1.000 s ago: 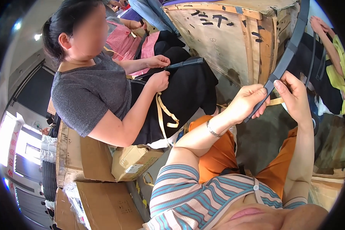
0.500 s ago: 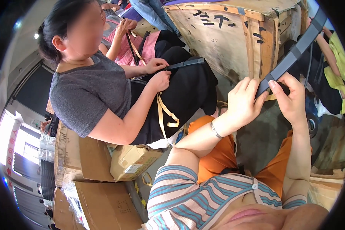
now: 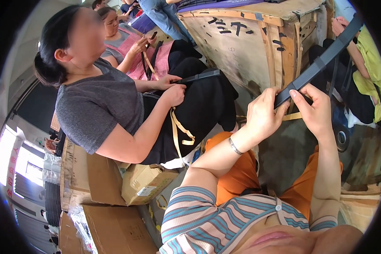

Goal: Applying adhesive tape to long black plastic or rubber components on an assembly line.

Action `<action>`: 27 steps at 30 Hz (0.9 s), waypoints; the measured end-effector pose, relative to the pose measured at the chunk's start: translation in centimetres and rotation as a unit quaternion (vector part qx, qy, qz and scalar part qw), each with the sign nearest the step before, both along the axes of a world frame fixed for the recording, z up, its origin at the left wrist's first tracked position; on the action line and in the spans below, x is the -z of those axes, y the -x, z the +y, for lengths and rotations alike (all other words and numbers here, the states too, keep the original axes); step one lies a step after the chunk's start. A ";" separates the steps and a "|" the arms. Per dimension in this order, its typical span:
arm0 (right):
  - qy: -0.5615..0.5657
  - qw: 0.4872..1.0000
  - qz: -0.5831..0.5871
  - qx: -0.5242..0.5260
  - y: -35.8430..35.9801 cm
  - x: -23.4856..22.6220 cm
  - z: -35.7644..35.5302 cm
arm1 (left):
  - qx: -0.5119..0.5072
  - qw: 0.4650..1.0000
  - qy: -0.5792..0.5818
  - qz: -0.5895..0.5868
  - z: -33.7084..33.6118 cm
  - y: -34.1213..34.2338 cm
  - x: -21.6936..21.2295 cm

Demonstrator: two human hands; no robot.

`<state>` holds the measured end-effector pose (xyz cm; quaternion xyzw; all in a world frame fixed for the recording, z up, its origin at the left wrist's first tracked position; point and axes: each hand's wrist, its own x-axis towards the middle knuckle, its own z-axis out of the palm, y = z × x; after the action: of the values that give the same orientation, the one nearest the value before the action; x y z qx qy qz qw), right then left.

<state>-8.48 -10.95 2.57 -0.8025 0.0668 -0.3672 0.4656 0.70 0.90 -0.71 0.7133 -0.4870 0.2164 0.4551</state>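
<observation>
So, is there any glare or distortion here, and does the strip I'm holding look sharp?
Head view: the windows at far left wash out to white and lean with the fisheye; head view: black corners frame the rounded image; head view: the dark strip in your left hand and right hand looks fairly sharp.

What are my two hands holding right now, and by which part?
A long dark strip, held near its lower end: the left hand at that end, the right hand just above.
</observation>
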 end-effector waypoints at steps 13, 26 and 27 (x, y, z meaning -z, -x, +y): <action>0.065 0.997 -0.024 0.032 0.9 0.6 -0.4 | 0.062 0.993 -0.025 0.092 -0.4 0.1 0.8; 0.056 0.998 0.035 0.017 2.0 -0.8 -1.1 | 0.267 0.853 -0.006 0.449 0.8 -2.0 -1.3; 0.049 0.998 0.034 0.012 2.0 -0.8 -1.0 | 0.286 0.837 -0.006 0.465 1.1 -2.0 -1.4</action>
<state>-10.52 -11.97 3.34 -0.8355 0.0742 -0.3484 0.4183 2.71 1.98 0.68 0.5613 -0.4014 -0.2837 0.6658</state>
